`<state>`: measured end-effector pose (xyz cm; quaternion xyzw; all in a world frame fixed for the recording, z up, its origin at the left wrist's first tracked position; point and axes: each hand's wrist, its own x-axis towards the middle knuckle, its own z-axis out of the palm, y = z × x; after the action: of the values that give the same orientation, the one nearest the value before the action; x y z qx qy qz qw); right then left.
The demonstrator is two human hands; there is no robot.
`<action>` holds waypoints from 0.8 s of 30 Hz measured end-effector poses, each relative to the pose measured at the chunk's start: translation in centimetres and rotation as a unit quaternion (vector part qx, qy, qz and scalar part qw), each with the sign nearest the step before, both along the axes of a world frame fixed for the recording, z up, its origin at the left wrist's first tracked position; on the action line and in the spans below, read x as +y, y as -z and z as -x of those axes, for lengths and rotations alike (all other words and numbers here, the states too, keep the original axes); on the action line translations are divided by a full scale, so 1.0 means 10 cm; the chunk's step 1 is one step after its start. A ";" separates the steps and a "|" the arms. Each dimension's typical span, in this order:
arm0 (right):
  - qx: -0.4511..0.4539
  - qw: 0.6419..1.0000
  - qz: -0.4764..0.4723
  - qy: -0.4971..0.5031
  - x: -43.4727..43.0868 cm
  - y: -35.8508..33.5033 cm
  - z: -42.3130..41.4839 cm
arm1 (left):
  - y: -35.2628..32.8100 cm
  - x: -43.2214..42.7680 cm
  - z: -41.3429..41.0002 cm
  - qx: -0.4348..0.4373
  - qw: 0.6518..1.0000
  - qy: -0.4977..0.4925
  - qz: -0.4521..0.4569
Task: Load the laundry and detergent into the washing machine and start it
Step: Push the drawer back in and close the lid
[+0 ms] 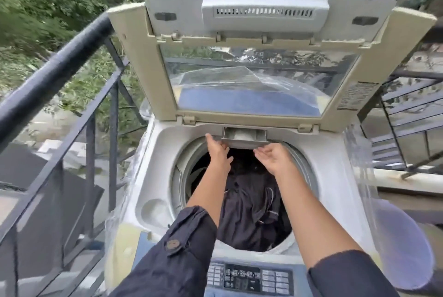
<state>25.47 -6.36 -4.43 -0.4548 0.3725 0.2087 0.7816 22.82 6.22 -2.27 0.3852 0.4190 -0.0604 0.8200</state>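
A white top-loading washing machine [153, 150] stands before me with its lid [242, 40] raised upright. Dark laundry [249, 210] fills the drum. At the back rim a small detergent drawer [243, 137] is pulled out, with white powder visible inside. My left hand [217, 150] touches the drawer's left front corner, fingers extended. My right hand [273, 156] is just below the drawer's right front edge, fingers loosely curled, holding nothing that I can see. The control panel [249, 278] with buttons and a dark display lies at the near edge.
A dark metal railing [55, 76] runs along the left of the machine, with greenery beyond. Metal stair railings [405, 114] stand at the right. Clear plastic wrap [364, 176] hangs on the machine's right side. A round pale object [407, 248] sits at lower right.
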 end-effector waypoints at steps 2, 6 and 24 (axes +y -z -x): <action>-0.002 1.000 0.006 0.028 0.04 -0.02 -0.06 | -0.01 0.03 -0.04 -0.009 1.000 0.006 0.003; -0.018 0.999 0.019 0.048 0.13 -0.05 -0.12 | -0.02 0.06 -0.12 -0.022 1.000 0.017 -0.003; -0.038 0.996 0.078 -0.015 0.16 -0.19 -0.18 | -0.13 0.04 -0.18 0.007 0.998 0.029 -0.055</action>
<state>27.25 -4.74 -2.55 -0.5273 0.3506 0.1736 0.7543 24.58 6.62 -0.96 0.4413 0.4157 -0.0637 0.7927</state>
